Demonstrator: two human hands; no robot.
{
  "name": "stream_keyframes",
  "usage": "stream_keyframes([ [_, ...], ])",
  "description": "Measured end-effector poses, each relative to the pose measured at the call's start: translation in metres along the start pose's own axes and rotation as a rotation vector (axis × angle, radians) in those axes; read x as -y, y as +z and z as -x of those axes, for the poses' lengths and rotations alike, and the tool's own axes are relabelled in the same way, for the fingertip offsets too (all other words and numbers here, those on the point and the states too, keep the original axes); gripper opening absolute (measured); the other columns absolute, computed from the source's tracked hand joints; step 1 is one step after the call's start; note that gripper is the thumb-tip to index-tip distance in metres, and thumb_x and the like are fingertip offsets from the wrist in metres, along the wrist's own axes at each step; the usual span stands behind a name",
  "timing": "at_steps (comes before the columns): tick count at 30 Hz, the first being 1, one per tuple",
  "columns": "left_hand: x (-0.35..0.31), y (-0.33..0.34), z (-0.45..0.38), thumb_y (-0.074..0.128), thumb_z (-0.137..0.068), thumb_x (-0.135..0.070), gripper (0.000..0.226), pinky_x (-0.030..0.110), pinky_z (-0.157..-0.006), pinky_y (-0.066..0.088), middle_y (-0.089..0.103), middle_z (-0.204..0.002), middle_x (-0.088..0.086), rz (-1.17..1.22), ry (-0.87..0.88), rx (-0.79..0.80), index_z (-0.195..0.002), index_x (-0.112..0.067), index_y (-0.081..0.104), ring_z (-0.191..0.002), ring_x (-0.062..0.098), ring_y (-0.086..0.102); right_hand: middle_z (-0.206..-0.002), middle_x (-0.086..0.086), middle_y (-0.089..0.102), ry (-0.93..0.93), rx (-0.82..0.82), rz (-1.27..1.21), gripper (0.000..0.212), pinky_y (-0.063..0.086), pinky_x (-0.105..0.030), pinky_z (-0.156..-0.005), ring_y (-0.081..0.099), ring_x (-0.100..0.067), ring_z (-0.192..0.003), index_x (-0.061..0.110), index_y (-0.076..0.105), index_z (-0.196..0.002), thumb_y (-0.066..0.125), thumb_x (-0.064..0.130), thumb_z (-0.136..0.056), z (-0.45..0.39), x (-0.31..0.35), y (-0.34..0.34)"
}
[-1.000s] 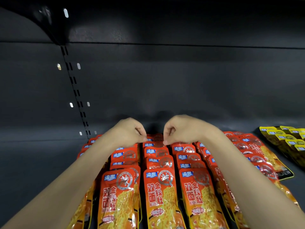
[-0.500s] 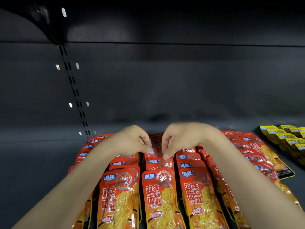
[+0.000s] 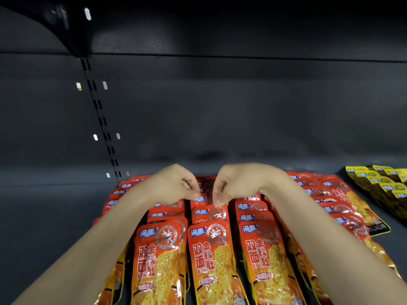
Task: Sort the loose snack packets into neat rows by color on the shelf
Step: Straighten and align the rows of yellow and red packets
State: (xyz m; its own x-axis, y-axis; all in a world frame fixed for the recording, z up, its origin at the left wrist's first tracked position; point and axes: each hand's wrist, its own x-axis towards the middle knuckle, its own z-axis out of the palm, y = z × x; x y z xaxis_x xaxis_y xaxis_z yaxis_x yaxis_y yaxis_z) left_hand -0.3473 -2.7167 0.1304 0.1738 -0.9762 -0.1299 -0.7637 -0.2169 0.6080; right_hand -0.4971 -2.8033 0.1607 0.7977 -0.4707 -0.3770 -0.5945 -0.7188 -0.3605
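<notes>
- Both hands are now sitting nearer the shelf front than a second ago: they were working at the back end of the middle red row and are drawing toward the person, row by row.
- Left hand (image 3: 174, 186) is curling its fingers, thumb and forefinger coming together on the top edge of a red packet (image 3: 199, 199) in the middle row; a pinch, as far as the view is showing.
- Right hand (image 3: 240, 183) is doing the same from the other side, fingertips (image 3: 218, 202) touching the top edge of the next red packet (image 3: 210, 213) just in front. Whether it is gripping or only pressing, I cannot tell for certain; reading it as a pinch.
- The red packets (image 3: 211, 256) are lying in overlapping columns across the shelf (image 3: 55, 216), the near ones flat and squared. The yellow packets (image 3: 383, 183) are sitting apart at the far right, in their own rows.
- Meaning for the task: the middle column is being straightened from back to front, and the back part is looking finished.
- Judgement: colour separation is largely done; what is remaining is tidying. The rightmost red column (image 3: 343, 208) is splaying at an angle and is probably needing attention after this.
</notes>
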Motion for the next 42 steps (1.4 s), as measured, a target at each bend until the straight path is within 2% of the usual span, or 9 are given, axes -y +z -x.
stream_keyframes([
  [3,0.0,0.001,0.001,0.072,-0.082,-0.024,0.012,0.039,-0.079,0.056,0.071,-0.079,-0.008,0.01,0.007,-0.01,-0.073,-0.031,0.067,-0.085,0.023,0.069,-0.102,0.005,0.071,0.02,-0.009,-0.003,0.016,0.047,-0.028,-0.091,0.062,-0.011,-0.099,0.018,0.074,-0.099,0.065,0.023,-0.086,-0.002,0.001,0.002],
  [8,0.002,0.003,0.001,0.073,-0.081,-0.026,0.007,0.02,-0.065,0.052,0.067,-0.078,-0.012,0.02,-0.003,-0.041,-0.077,-0.029,0.068,-0.074,0.004,0.064,-0.103,0.005,0.071,0.058,-0.031,-0.008,0.017,0.045,-0.025,-0.088,0.061,-0.009,-0.096,0.018,0.074,-0.1,0.065,0.024,-0.087,-0.003,0.002,0.001],
  [17,-0.009,-0.002,0.009,0.074,-0.08,-0.025,0.008,0.013,-0.062,0.047,0.067,-0.078,-0.012,-0.092,0.027,-0.172,-0.076,-0.027,0.068,-0.078,0.004,0.064,-0.097,0.006,0.071,0.079,-0.083,-0.044,0.018,0.05,-0.029,-0.09,0.064,-0.011,-0.095,0.017,0.074,-0.097,0.068,0.028,-0.084,0.002,-0.001,0.006],
  [20,-0.017,-0.003,0.02,0.074,-0.08,-0.027,0.011,0.015,-0.061,0.045,0.065,-0.072,-0.014,-0.252,0.074,-0.087,-0.07,-0.027,0.07,-0.075,0.002,0.062,-0.098,0.008,0.069,0.052,-0.116,-0.01,0.014,0.05,-0.029,-0.088,0.063,-0.011,-0.094,0.023,0.073,-0.095,0.067,0.03,-0.085,0.005,-0.003,0.008],
  [24,-0.025,0.002,0.032,0.074,-0.078,-0.038,0.018,0.026,-0.081,0.05,0.065,-0.084,-0.011,-0.407,0.085,0.071,-0.082,-0.021,0.075,-0.091,0.005,0.059,-0.099,0.01,0.069,0.043,-0.188,-0.013,0.011,0.052,-0.031,-0.088,0.063,-0.011,-0.095,0.024,0.072,-0.094,0.067,0.028,-0.084,0.013,-0.004,0.008],
  [28,-0.028,0.003,0.037,0.071,-0.08,-0.039,0.023,0.013,-0.074,0.04,0.063,-0.092,-0.006,-0.456,0.108,0.159,-0.09,-0.018,0.075,-0.097,0.007,0.053,-0.093,0.011,0.068,0.046,-0.184,0.021,0.011,0.051,-0.028,-0.083,0.063,-0.01,-0.091,0.025,0.074,-0.091,0.069,0.029,-0.082,0.017,-0.005,0.01],
  [30,-0.029,0.002,0.037,0.072,-0.081,-0.036,0.019,0.018,-0.078,0.045,0.061,-0.09,-0.01,-0.429,0.124,0.194,-0.091,-0.02,0.075,-0.094,0.006,0.055,-0.096,0.008,0.07,0.057,-0.173,0.053,0.016,0.05,-0.028,-0.081,0.063,-0.011,-0.091,0.022,0.075,-0.094,0.07,0.031,-0.081,0.016,-0.004,0.012],
  [37,-0.03,0.003,0.035,0.07,-0.083,-0.031,0.007,0.023,-0.079,0.047,0.057,-0.085,-0.018,-0.342,0.147,0.163,-0.084,-0.025,0.074,-0.089,0.005,0.056,-0.09,0.009,0.065,0.062,-0.157,0.054,0.02,0.043,-0.019,-0.063,0.058,-0.008,-0.08,0.019,0.073,-0.099,0.07,0.029,-0.082,0.018,-0.003,0.012],
  [42,-0.034,0.009,0.032,0.07,-0.084,-0.03,0.009,0.022,-0.078,0.046,0.053,-0.084,-0.02,-0.34,0.123,0.142,-0.088,-0.024,0.074,-0.088,0.004,0.054,-0.1,0.006,0.069,0.061,-0.164,0.051,0.02,0.046,-0.023,-0.072,0.062,-0.012,-0.09,0.019,0.072,-0.102,0.068,0.027,-0.084,0.018,-0.004,0.011],
])
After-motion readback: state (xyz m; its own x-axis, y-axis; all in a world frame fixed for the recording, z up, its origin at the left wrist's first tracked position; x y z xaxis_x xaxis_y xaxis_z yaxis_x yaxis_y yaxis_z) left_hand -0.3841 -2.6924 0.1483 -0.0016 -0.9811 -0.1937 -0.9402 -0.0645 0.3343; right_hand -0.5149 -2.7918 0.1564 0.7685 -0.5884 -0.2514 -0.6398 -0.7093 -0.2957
